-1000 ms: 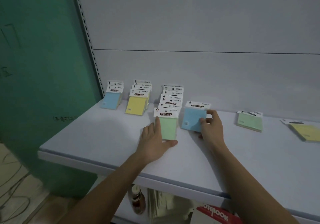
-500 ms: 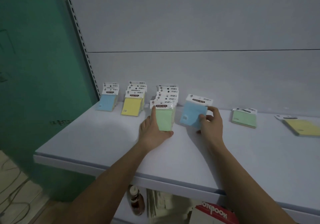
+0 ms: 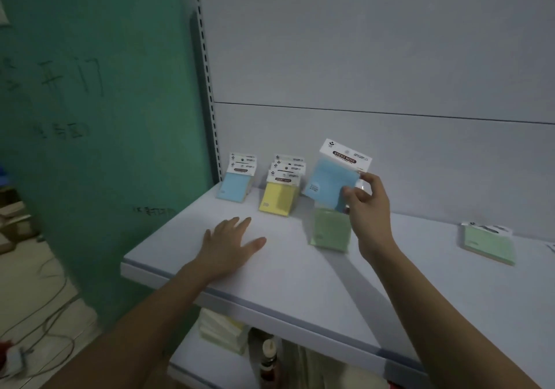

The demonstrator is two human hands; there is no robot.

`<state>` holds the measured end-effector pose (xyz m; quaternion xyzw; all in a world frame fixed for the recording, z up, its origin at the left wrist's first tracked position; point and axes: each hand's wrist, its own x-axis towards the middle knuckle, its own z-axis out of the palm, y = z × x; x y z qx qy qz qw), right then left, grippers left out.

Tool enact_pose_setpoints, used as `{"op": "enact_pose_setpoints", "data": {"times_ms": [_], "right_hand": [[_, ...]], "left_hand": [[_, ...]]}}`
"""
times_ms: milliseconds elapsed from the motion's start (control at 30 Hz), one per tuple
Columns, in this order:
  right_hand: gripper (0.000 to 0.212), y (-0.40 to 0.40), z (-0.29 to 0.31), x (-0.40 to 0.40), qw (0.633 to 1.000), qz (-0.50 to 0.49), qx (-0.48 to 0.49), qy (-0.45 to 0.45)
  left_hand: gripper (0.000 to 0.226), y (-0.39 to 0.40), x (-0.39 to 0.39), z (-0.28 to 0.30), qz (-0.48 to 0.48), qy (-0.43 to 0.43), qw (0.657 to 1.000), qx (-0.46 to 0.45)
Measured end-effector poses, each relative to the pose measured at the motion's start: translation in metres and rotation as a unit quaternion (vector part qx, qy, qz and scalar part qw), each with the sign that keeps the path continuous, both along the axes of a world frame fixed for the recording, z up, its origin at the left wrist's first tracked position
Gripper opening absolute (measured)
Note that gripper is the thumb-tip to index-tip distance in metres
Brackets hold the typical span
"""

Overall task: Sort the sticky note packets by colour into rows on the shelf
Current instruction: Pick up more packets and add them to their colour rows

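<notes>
Blue packet (image 3: 332, 184) lifted clear of the shelf (image 3: 300, 280), pinched at its right edge by the right hand (image 3: 368, 205), thumb and fingers (image 3: 350, 191) curled round it. Left hand (image 3: 229, 246) flat on the shelf, fingers spread, holding nothing. Blue row (image 3: 235, 182) at the far left by the upright; yellow row (image 3: 280, 190) between it and the carried packet; green row (image 3: 330, 229) directly beneath. Risk, as a guess: a thin edge pinch slipping, or the packet's lower corner clipping the yellow row on the way across and toppling those leaning packets. Loose green packet (image 3: 486, 244) well apart on the right, still unsorted. Bottle (image 3: 268, 358) on the lower shelf.
</notes>
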<state>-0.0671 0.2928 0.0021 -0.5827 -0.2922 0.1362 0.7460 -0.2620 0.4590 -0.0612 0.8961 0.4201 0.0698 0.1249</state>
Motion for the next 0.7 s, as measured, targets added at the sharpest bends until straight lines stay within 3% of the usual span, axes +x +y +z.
{"op": "enact_pose_setpoints", "data": {"times_ms": [167, 300, 400, 500, 600, 700], "right_hand": [[0.021, 0.081, -0.016, -0.052, 0.998, 0.045, -0.047, 0.027], [0.012, 0.148, -0.045, -0.087, 0.991, 0.052, -0.112, 0.047], [0.009, 0.191, -0.057, -0.1, 0.987, 0.041, -0.143, 0.06], [0.022, 0.222, -0.056, -0.104, 0.981, -0.018, -0.191, -0.019], [0.026, 0.24, -0.059, -0.109, 0.951, -0.089, -0.25, -0.156], [0.029, 0.25, -0.069, -0.108, 0.925, -0.137, -0.278, -0.217]], "left_hand": [[0.069, 0.056, -0.062, -0.006, 0.003, 0.031, 0.999, 0.029], [0.077, 0.082, -0.072, 0.0, -0.066, 0.031, 0.996, 0.06], [0.071, 0.096, -0.071, -0.003, -0.073, 0.017, 0.996, 0.047], [0.07, 0.102, -0.07, -0.01, -0.075, 0.003, 0.996, 0.037], [0.07, 0.104, -0.068, -0.015, -0.086, 0.007, 0.996, 0.037], [0.07, 0.108, -0.066, -0.02, -0.097, 0.001, 0.994, 0.045]]}}
